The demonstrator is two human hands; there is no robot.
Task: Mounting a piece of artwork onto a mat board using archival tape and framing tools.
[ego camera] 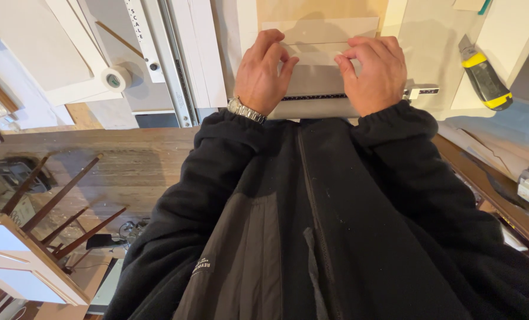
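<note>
At the upper centre of the frame, a grey card is pinched at its folded top edge by the left hand and right hand, fingers curled closed. A yellow knife is seen well apart at upper right, a tape roll at upper left.

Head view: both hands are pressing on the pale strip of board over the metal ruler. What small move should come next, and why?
Probably keep the left hand pinning the pale rectangular strip of board and the metal ruler, and send the right hand to the yellow and black utility knife. Both hands are empty and curled on the strip, and the knife lies untouched at the right.
</note>
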